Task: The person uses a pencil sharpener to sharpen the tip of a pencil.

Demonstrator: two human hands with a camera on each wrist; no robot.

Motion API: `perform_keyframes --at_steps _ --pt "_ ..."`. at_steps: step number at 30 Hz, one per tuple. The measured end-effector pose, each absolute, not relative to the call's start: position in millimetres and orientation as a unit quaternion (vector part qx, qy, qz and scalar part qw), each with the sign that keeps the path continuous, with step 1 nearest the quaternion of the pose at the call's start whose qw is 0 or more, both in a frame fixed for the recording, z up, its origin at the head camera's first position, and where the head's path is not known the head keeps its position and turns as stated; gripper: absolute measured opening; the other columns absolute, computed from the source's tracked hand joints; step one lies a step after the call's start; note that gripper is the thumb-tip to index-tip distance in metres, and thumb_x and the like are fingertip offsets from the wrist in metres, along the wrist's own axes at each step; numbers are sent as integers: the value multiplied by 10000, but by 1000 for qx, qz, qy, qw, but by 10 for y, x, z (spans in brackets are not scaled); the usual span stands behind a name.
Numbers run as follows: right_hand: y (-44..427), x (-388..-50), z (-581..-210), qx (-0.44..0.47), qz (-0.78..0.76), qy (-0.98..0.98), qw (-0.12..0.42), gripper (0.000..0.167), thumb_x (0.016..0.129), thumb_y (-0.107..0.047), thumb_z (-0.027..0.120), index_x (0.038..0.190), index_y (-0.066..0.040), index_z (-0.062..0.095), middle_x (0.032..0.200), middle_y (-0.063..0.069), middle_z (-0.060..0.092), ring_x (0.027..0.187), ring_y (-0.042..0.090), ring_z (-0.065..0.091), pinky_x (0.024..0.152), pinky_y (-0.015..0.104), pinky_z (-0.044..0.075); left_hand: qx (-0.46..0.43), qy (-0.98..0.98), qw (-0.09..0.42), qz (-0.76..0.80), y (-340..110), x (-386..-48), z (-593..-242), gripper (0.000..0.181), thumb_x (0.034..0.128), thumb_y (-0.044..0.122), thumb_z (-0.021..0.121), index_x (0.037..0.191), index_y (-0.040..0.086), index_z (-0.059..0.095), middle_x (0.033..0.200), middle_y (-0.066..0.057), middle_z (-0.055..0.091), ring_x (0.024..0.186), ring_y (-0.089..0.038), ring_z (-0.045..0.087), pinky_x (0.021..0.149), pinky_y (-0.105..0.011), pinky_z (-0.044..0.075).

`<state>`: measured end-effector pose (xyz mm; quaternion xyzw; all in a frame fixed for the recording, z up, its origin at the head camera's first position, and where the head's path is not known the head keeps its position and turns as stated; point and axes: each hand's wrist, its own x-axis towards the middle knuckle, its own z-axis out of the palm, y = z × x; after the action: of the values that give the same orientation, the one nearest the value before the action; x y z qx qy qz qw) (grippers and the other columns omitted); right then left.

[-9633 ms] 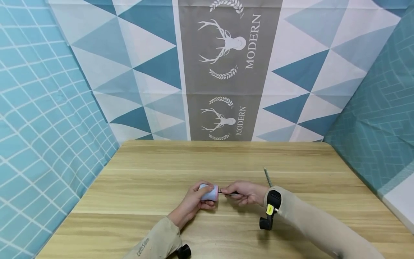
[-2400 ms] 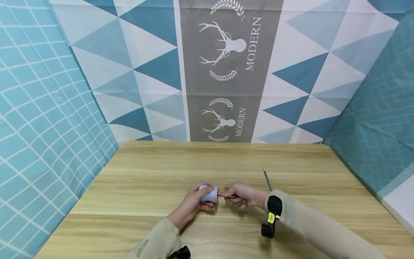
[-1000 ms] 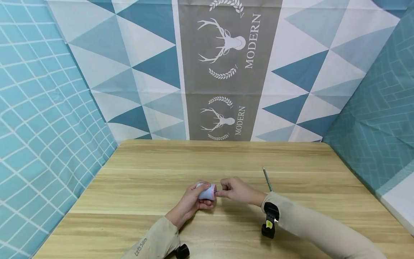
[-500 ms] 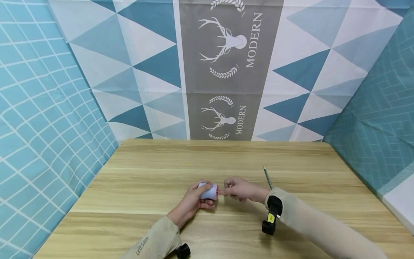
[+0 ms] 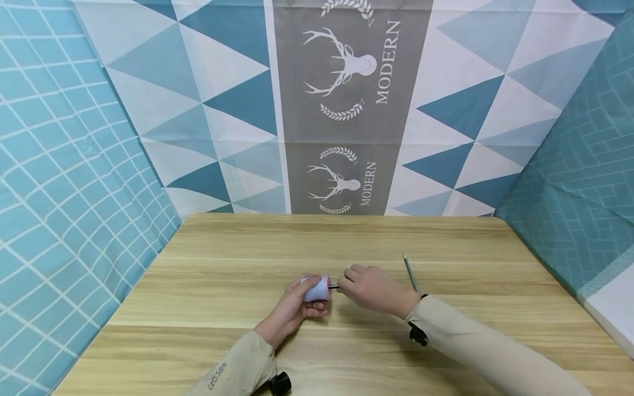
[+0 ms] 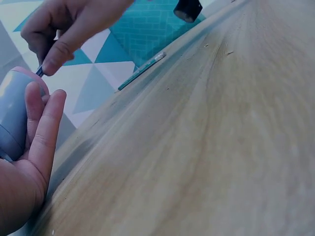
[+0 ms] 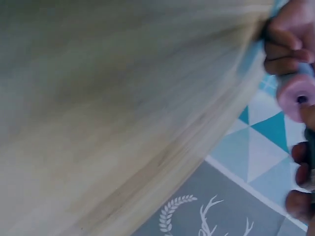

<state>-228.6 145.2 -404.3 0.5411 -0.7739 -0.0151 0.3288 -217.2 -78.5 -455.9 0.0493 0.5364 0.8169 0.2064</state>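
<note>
My left hand (image 5: 292, 308) grips a light blue, rounded pencil sharpener (image 5: 315, 291) with a pink end ring, thumb on top. The ring faces right; in the right wrist view a dark hole shows in the middle of this pink end (image 7: 291, 98). My right hand (image 5: 372, 289) pinches a dark, thin pencil (image 5: 333, 286), back of the hand up. One end of it meets the pink end; how deep it sits inside is hidden. The rest of its length is covered by my fingers. The left wrist view shows two fingers (image 6: 45, 130) under the sharpener.
A green pencil (image 5: 410, 272) lies on the wooden table (image 5: 238, 247), just beyond my right wrist. Patterned cloth walls (image 5: 337, 110) stand behind and on both sides of the table. A camera (image 5: 280, 383) is strapped at my left wrist.
My right hand has turned over and lifted slightly, its index finger no longer pointing at the pink end. More of the dark pencil shows between fingers and sharpener. My left hand keeps its grip.
</note>
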Motion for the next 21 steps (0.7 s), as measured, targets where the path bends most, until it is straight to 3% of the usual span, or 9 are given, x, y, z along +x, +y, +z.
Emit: perform_keyframes --at_steps 4,7,10,13,16,21 --pt "1456 -2367 -4069 573 -73 -716 392 278 1055 -256 491 820 -116 544 666 -48 536 541 81 437 424 170 387 58 538 212 814 -781 -2175 -4567 161 998 221 557 1097 95 567 880 -130 600 570 -94 627 645 -317 626" --pt "1443 -2402 -4080 587 -83 -694 408 249 998 -261 595 802 -119 537 618 -62 517 498 62 402 411 161 360 55 540 211 813 -776 -2176 -4574 151 998 214 553 1089 95 568 881 -138 599 565 -95 627 643 -319 627" --pt "1411 -2407 -4114 589 -37 -714 376 280 903 -248 727 771 -127 512 563 -86 462 467 28 342 400 140 306 46 543 207 813 -772 -2177 -4580 141 997 218 555 1070 99 579 865 -138 598 555 -96 626 637 -324 628" --pt "1389 -2390 -4142 581 70 -762 278 311 898 -188 744 743 -136 479 544 -116 389 479 -18 299 414 104 257 40 547 203 811 -772 -2178 -4577 136 995 221 567 1052 102 596 861 -139 595 549 -98 625 630 -328 628" --pt "1379 -2349 -4116 537 201 -808 137 360 943 -143 693 697 -143 430 556 -145 322 490 -53 281 422 100 240 38 550 203 809 -771 -2176 -4569 139 991 215 579 1055 95 607 888 -152 589 551 -99 627 629 -327 628" --pt "1365 -2303 -4055 367 404 -830 -116 453 962 -187 674 634 -155 364 527 -126 297 447 -6 260 405 165 228 36 549 207 809 -777 -2156 -4554 137 981 189 587 1070 92 621 958 -170 564 557 -98 626 631 -330 628"
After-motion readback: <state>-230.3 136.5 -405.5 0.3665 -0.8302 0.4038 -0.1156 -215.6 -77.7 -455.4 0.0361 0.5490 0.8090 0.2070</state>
